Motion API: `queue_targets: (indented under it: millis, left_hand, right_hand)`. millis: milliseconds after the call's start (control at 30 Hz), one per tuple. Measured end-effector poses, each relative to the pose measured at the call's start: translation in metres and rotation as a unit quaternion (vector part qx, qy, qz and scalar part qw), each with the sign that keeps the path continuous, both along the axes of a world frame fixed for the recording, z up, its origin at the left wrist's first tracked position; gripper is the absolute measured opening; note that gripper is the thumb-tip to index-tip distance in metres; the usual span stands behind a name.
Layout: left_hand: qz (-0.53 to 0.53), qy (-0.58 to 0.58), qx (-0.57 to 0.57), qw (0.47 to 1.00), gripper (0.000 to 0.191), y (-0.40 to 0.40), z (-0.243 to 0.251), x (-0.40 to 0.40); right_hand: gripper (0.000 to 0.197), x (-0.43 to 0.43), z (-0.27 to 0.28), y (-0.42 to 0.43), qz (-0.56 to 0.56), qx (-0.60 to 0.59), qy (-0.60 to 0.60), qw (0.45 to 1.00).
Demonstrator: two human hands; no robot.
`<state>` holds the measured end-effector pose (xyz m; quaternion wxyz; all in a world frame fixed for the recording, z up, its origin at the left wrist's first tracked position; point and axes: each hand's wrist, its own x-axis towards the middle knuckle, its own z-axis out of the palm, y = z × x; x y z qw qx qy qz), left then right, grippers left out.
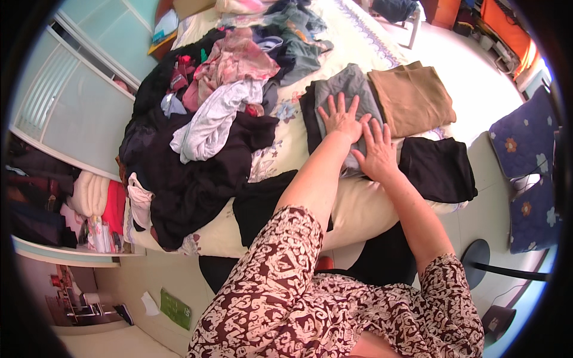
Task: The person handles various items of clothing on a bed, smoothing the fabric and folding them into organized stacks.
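Note:
Both hands press flat on a folded grey garment point(356, 80) that lies on the bed. My left hand point(342, 118) is spread over its middle, fingers apart. Close beside it, my right hand point(377, 150) rests on the lower right part, its fingers also apart and holding nothing. Folded black cloth point(310, 112) shows under the grey garment's left edge. Touching on the right is a folded brown garment point(412, 98). A folded black garment point(438, 169) sits at the bed's corner, to the right of my right wrist.
Loose clothes are heaped on the left of the bed, among them a light grey garment point(215, 121), a pink patterned one point(237, 58) and a black one point(201, 179). Another black cloth point(259, 206) lies by my left forearm. A sliding-door wardrobe point(85, 116) stands left; a flowered chair cushion point(523, 134) is right.

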<state>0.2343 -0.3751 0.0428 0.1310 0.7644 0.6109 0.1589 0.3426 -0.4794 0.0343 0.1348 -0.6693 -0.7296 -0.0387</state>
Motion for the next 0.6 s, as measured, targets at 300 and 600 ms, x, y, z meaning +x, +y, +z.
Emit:
queue_targets:
  millis: [300,600]
  left_hand:
    - [-0.025,0.011,-0.093,0.995,0.078,0.019,0.016,-0.018]
    - [0.281,-0.033,0.315,0.906,0.031,0.011,0.041,-0.270]
  right_hand:
    - [0.094,0.004,0.000,0.012,0.009,-0.044,0.028,0.999]
    - [0.082,0.013,0.030,-0.061,-0.024,0.031,0.064,0.997]
